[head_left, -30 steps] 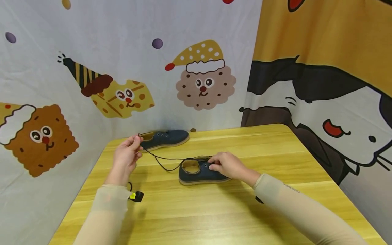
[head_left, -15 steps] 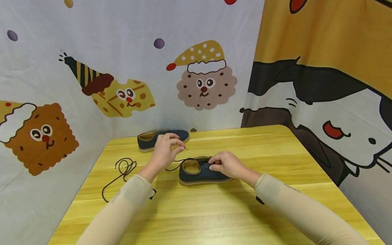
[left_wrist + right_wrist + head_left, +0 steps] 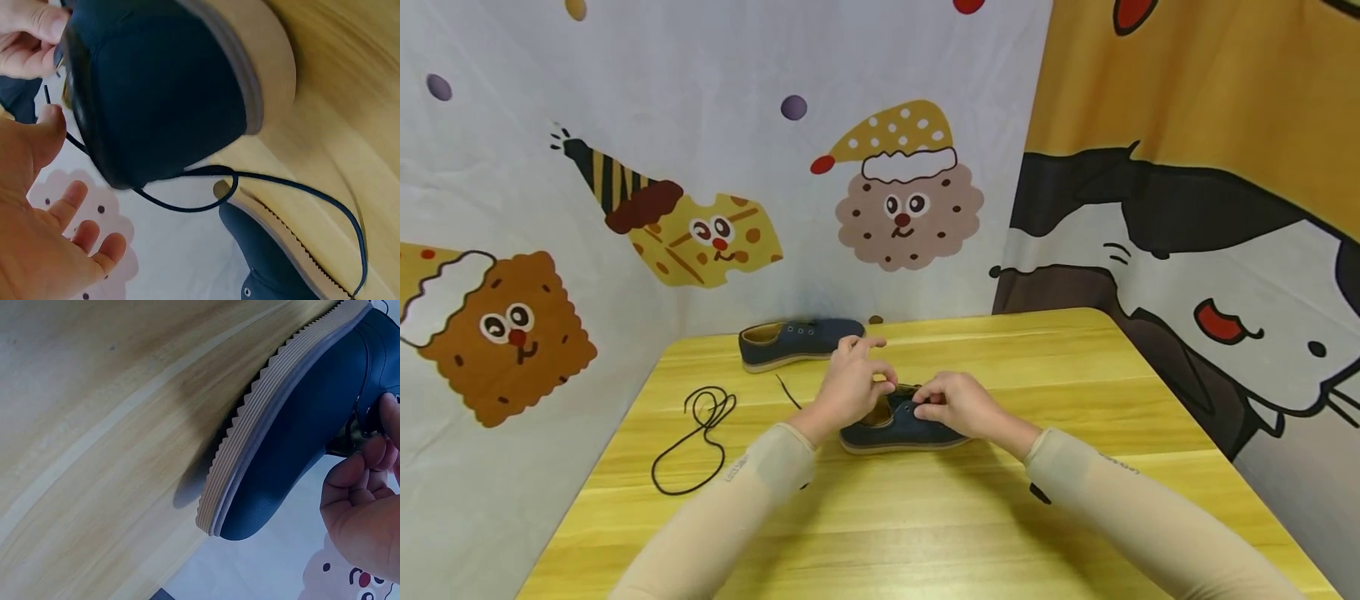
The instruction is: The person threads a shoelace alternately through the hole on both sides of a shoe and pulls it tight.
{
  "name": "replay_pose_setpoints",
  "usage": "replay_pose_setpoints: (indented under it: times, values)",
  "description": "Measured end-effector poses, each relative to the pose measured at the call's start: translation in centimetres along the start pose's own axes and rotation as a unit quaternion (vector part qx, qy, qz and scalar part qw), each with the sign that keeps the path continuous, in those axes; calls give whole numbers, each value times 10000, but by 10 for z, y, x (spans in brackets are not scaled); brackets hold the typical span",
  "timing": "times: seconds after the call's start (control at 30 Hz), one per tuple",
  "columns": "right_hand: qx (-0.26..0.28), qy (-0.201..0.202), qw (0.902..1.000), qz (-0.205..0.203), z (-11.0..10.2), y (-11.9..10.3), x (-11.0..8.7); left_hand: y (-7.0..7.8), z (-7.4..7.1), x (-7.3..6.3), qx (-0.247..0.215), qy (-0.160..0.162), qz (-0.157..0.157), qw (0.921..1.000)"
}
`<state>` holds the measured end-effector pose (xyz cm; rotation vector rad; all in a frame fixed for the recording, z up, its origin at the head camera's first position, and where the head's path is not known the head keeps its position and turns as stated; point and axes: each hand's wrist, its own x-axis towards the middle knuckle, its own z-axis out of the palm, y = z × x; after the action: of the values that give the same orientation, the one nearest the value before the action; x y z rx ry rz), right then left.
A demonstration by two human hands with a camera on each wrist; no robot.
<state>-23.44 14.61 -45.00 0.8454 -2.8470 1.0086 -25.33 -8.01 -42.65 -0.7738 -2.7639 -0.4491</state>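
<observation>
Near shoe [image 3: 895, 435] is pinched by right hand [image 3: 961, 406], apparently for steadiness; lace [image 3: 76, 142] is pinched near its tip by left hand [image 3: 852, 383].

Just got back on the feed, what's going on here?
A person's left hand pinches a dark lace near its tip, close to the opening of a navy shoe. The right hand grips that shoe beside its eyelets. A second shoe sits farther back on the table, and another lace lies loosely looped at left.
</observation>
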Motion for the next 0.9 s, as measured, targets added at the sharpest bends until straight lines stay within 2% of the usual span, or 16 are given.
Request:
replay_pose_setpoints:
  times: [0.23,0.73,0.9]
  values:
    - [117,59,9999,-76,3,3,0,5,13,0,319,-3,148,9994]
    - [76,125,9999,-93,3,5,-1,9,13,-1,438,162,217,9987]
    - [91,159,9998,-74,4,5,-1,10,14,-4,385,56,233,9990]
